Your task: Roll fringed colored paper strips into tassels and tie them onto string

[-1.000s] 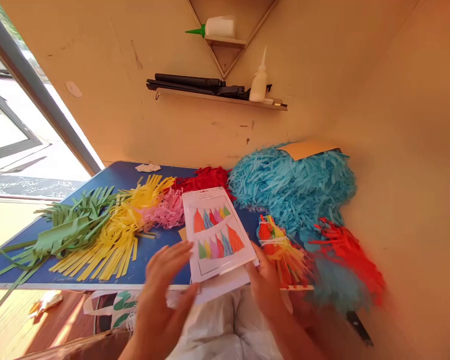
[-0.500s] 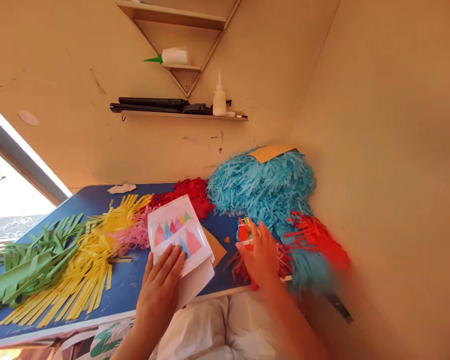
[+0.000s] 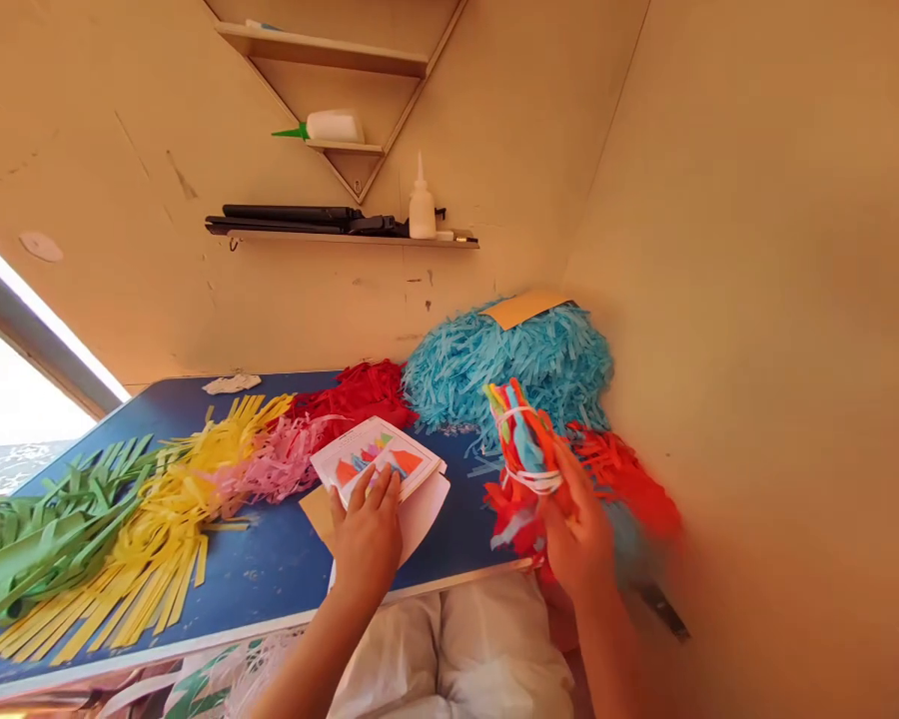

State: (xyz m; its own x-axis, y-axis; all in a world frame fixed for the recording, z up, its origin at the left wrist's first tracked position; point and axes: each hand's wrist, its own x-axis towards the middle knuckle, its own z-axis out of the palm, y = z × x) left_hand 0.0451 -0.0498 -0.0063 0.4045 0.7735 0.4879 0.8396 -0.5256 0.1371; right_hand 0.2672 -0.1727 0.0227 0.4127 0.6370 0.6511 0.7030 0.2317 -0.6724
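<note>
My right hand (image 3: pixel 580 539) is closed around a bundle of colored paper tassels (image 3: pixel 524 444). White bands wrap the bundle; red, orange, blue and yellow-green strips show, with red fringe hanging below. It is held up over the table's right end. My left hand (image 3: pixel 371 519) lies with its fingers stretched out on a white printed card packet (image 3: pixel 375 449) bearing pictures of colored tassels. A loose white flap sticks out under the packet's right side, and an orange-brown paper (image 3: pixel 316 514) shows at its left. My left palm hides the packet's lower part.
Fringed paper in green (image 3: pixel 60 529), yellow (image 3: pixel 172 529), pink (image 3: pixel 289 459) and dark red (image 3: pixel 364 394) lies across the blue table (image 3: pixel 270 579). A blue fringe heap (image 3: pixel 509 359) stands by the wall; bright red fringe (image 3: pixel 629 474) is at right. A shelf (image 3: pixel 330 238) holds a white bottle (image 3: pixel 422 210).
My right hand has lifted the tassel bundle off the table. Under my left hand, the packet has shifted right and turned, and the orange-brown paper now shows at its left instead of its right.
</note>
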